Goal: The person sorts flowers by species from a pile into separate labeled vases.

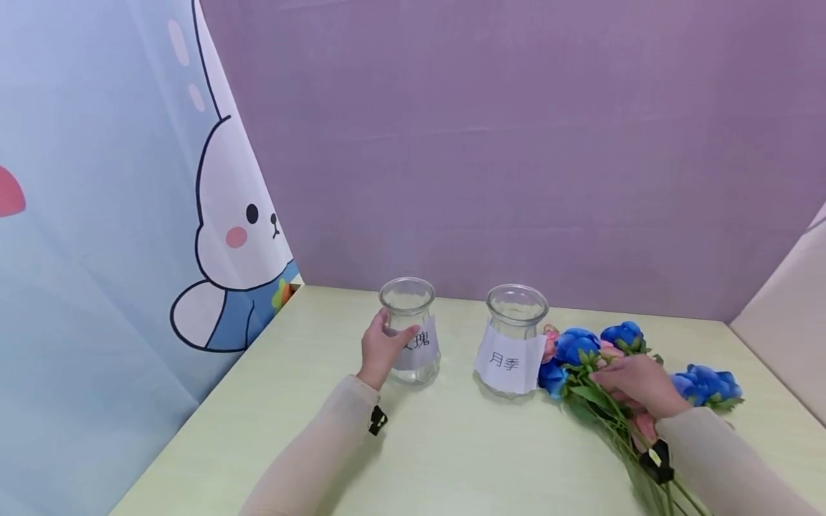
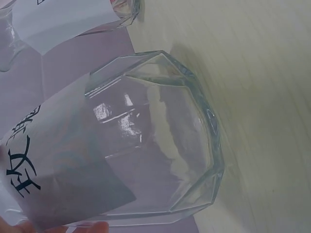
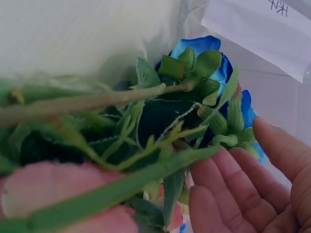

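My left hand (image 1: 382, 349) grips a clear glass vase (image 1: 413, 374) by its side, thumb across the front and fingers behind. This vase carries a paper label (image 2: 68, 155) with black Chinese characters and stands upright on the table. Over a bunch of artificial flowers on the right, my right hand (image 1: 635, 383) reaches in among the stems. Its thumb and fingers (image 3: 228, 179) are parted around a green stem (image 3: 126, 189) just below a blue flower (image 3: 194, 48). Pink flowers (image 3: 68, 189) lie under the stems.
A second glass vase (image 1: 518, 304) with a white paper label (image 1: 510, 362) stands between the hands, close to the flower heads. More blue flowers (image 1: 706, 385) lie right of my right hand. A purple backdrop (image 1: 516, 143) closes off the table's far edge; a cartoon-printed curtain (image 1: 97, 287) hangs at left.
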Motion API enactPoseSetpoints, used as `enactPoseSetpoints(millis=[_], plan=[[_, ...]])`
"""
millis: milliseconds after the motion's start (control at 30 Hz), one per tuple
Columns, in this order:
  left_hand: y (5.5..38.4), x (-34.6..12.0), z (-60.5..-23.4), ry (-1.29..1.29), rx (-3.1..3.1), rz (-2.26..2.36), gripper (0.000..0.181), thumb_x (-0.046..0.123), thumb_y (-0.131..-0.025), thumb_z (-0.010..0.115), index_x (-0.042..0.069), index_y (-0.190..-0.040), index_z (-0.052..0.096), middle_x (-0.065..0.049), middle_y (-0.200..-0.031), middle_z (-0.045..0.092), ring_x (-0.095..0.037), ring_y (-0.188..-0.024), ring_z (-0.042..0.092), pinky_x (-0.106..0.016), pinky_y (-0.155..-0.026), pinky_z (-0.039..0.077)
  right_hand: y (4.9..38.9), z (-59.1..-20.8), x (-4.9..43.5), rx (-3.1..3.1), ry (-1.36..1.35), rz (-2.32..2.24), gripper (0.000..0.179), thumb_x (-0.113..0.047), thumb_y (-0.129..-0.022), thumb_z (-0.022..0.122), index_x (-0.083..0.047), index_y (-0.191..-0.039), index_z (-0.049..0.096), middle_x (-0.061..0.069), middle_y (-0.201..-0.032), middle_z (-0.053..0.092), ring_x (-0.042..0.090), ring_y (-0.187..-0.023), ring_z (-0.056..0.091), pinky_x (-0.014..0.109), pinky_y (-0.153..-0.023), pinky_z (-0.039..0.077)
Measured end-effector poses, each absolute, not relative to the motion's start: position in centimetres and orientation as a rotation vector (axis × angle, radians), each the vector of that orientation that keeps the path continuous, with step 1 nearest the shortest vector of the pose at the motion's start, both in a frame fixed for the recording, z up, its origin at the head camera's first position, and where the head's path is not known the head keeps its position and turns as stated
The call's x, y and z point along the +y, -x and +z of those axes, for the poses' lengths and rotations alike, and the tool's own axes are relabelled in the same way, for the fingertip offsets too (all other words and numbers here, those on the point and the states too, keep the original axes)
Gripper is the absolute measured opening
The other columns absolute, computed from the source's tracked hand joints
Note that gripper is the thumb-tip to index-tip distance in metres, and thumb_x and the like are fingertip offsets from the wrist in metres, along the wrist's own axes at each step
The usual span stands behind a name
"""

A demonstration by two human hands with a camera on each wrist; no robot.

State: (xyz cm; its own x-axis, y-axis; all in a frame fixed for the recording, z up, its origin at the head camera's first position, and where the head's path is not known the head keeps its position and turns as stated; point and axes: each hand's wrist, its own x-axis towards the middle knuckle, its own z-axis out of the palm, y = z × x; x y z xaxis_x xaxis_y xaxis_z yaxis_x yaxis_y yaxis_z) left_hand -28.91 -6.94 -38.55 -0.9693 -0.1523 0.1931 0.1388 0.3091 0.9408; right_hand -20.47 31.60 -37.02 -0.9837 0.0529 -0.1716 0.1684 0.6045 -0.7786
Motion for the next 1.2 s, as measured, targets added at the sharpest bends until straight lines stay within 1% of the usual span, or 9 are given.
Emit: enactPoseSetpoints(millis=[67, 133, 200, 367, 533, 700, 900, 1100, 1200], plan=[[28.8, -7.0, -38.4, -0.017, -2.336, -1.711, 0.076, 0.026, -0.08, 0.077, 0.002, -0.142, 0.041, -0.024, -0.14, 0.046, -0.042, -0.127, 0.045, -0.056, -0.105, 0.035, 20.7, -37.1, 31.5, 2.711, -0.19, -1.307, 0.024, -0.021, -0.09, 0.065, -0.005, -0.072, 0.065, -0.005, -0.05, 0.034, 0.01, -0.043, 0.029, 0.027, -0.04, 0.033], [28.8, -7.1, -38.4, -0.016, -2.342, -1.706, 0.077, 0.027, -0.08, 0.077, 0.002, -0.142, 0.041, -0.025, -0.14, 0.046, -0.042, -0.126, 0.045, -0.056, -0.104, 0.036, 20.9, -37.2, 31.5, 2.726, -0.197, -1.291, 0.021, -0.02, -0.089, 0.066, -0.001, -0.081, 0.069, -0.004, -0.052, 0.041, 0.011, -0.044, 0.036, 0.028, -0.04, 0.037], [28.7, -7.1, -38.4, -0.023, -2.348, -1.703, 0.077, 0.027, -0.08, 0.078, 0.002, -0.142, 0.04, -0.025, -0.14, 0.045, -0.043, -0.126, 0.046, -0.057, -0.104, 0.036, 21.1, -37.3, 31.4, 2.725, -0.224, -1.292, 0.02, -0.02, -0.088, 0.067, -0.001, -0.083, 0.07, -0.003, -0.054, 0.047, 0.012, -0.046, 0.042, 0.029, -0.043, 0.041], [28.7, -7.2, -38.4, -0.056, -2.357, -1.702, 0.079, 0.029, -0.079, 0.078, 0.001, -0.143, 0.04, -0.026, -0.141, 0.044, -0.042, -0.126, 0.045, -0.056, -0.104, 0.036, 21.7, -37.9, 31.2, 2.644, -0.267, -1.396, 0.026, -0.021, -0.089, 0.067, -0.007, -0.068, 0.061, -0.003, -0.055, 0.046, 0.011, -0.045, 0.04, 0.029, -0.044, 0.039], [28.8, -7.2, -38.6, -0.054, -2.359, -1.705, 0.08, 0.03, -0.079, 0.078, 0.001, -0.143, 0.04, -0.027, -0.141, 0.043, -0.043, -0.126, 0.046, -0.056, -0.103, 0.037, 22.1, -38.7, 31.3, 2.64, -0.3, -1.442, 0.024, -0.024, -0.088, 0.068, 0.0, -0.085, 0.07, 0.001, -0.067, 0.061, 0.016, -0.055, 0.054, 0.032, -0.048, 0.044], [28.8, -7.2, -38.6, -0.054, -2.358, -1.706, 0.08, 0.031, -0.079, 0.078, 0.001, -0.143, 0.04, -0.026, -0.141, 0.043, -0.042, -0.126, 0.046, -0.056, -0.103, 0.037, 22.4, -38.8, 31.2, 2.664, -0.313, -1.442, 0.025, -0.024, -0.087, 0.068, -0.006, -0.07, 0.062, 0.001, -0.063, 0.06, 0.017, -0.059, 0.06, 0.032, -0.049, 0.048], [28.7, -7.2, -38.6, -0.055, -2.359, -1.693, 0.079, 0.03, -0.079, 0.078, 0.0, -0.142, 0.041, -0.026, -0.139, 0.046, -0.042, -0.124, 0.047, -0.056, -0.103, 0.038, 22.4, -38.0, 31.2, 2.627, -0.26, -1.489, 0.025, -0.019, -0.09, 0.065, -0.008, -0.07, 0.056, 0.0, -0.061, 0.051, 0.015, -0.056, 0.054, 0.028, -0.048, 0.042], [28.9, -7.2, -38.6, -0.044, -2.36, -1.674, 0.079, 0.03, -0.079, 0.078, 0.0, -0.142, 0.041, -0.026, -0.14, 0.045, -0.043, -0.124, 0.047, -0.056, -0.102, 0.039, 22.3, -36.9, 31.2, 2.606, -0.235, -1.503, 0.024, -0.019, -0.092, 0.063, -0.006, -0.072, 0.061, 0.0, -0.068, 0.059, 0.016, -0.06, 0.059, 0.029, -0.052, 0.047], [28.9, -7.2, -38.7, -0.046, -2.363, -1.67, 0.079, 0.03, -0.079, 0.078, 0.0, -0.142, 0.041, -0.025, -0.14, 0.045, -0.042, -0.125, 0.046, -0.055, -0.103, 0.038, 22.2, -36.6, 31.2, 2.599, -0.216, -1.499, 0.024, -0.019, -0.092, 0.063, -0.006, -0.073, 0.062, -0.001, -0.064, 0.056, 0.015, -0.058, 0.057, 0.029, -0.052, 0.047]])
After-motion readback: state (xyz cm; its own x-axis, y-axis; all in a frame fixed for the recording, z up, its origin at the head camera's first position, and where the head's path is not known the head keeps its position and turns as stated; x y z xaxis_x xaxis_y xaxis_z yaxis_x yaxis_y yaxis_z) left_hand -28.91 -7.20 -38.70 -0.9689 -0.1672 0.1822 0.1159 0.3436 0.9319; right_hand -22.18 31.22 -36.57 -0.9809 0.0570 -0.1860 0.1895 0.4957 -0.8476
